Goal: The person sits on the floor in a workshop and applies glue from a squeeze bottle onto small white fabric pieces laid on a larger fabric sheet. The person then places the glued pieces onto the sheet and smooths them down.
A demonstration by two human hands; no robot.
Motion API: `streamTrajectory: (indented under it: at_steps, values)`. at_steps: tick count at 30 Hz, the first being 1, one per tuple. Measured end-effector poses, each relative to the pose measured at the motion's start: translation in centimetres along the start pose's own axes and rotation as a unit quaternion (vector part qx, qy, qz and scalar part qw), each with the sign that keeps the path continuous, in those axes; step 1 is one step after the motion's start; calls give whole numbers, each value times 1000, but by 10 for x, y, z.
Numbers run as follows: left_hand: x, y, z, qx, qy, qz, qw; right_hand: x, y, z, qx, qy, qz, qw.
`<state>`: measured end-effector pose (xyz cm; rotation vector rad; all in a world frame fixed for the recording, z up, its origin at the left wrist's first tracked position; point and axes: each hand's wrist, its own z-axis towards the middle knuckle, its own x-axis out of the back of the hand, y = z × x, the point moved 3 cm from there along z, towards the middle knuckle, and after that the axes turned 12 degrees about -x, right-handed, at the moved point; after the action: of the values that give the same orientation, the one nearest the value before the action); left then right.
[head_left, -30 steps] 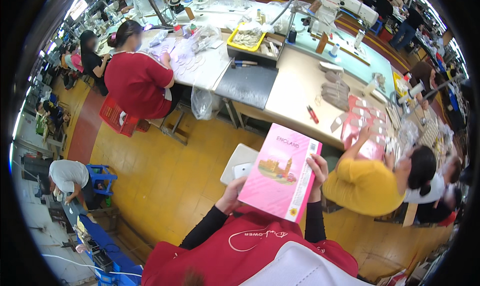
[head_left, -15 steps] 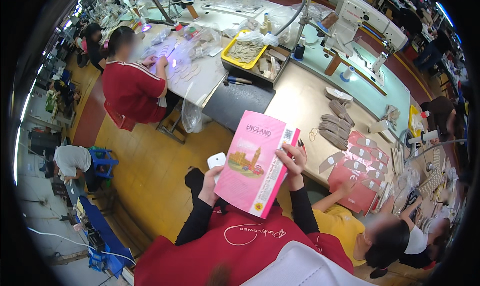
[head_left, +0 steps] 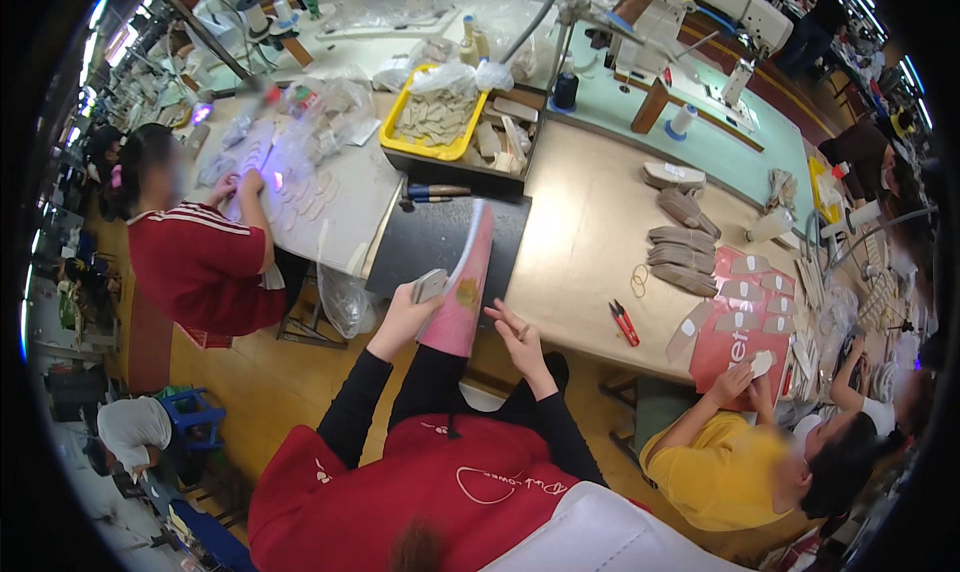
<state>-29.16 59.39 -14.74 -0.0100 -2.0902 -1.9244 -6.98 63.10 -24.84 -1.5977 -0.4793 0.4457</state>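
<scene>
My left hand (head_left: 400, 322) is closed on a pink notebook (head_left: 462, 307), which stands tilted nearly edge-on in front of my lap. A small whitish-grey object (head_left: 430, 285) with rounded corners sits in the same hand, against the cover; its kind is unclear. My right hand (head_left: 523, 344) is just right of the notebook, apart from it, with fingers partly bent and spread and nothing visible in them. Beyond the notebook lies a black board (head_left: 400, 257) on the table. Red-handled thread snips (head_left: 625, 322) rest on the tabletop to the right.
A yellow tray (head_left: 388, 137) of beige pieces stands at the back. Bundled grey-brown pieces (head_left: 682, 259) and two rubber bands (head_left: 639, 280) lie on the right. Co-workers sit on both sides, one in red (head_left: 200, 262), one in yellow (head_left: 720, 469). A sewing machine (head_left: 715, 7) stands far right.
The notebook has turned from cover-facing to nearly edge-on and moved slightly left and away. My right hand has let go of it and shifted left. The snips now show fully.
</scene>
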Motion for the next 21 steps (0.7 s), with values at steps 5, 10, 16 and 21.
streamTrajectory:
  at_steps: [5,10,16,21]
  values:
    - [-25,-42,9,36,5,-142,989,-5,19,-27,-220,4,255,942]
    - [-64,-74,6,56,10,-231,971,20,45,-42,-231,56,251,938]
    - [-91,-106,-1,76,13,-293,953,36,76,-69,-219,150,231,936]
    - [-85,-115,-18,120,19,-434,893,31,84,-89,-248,114,238,932]
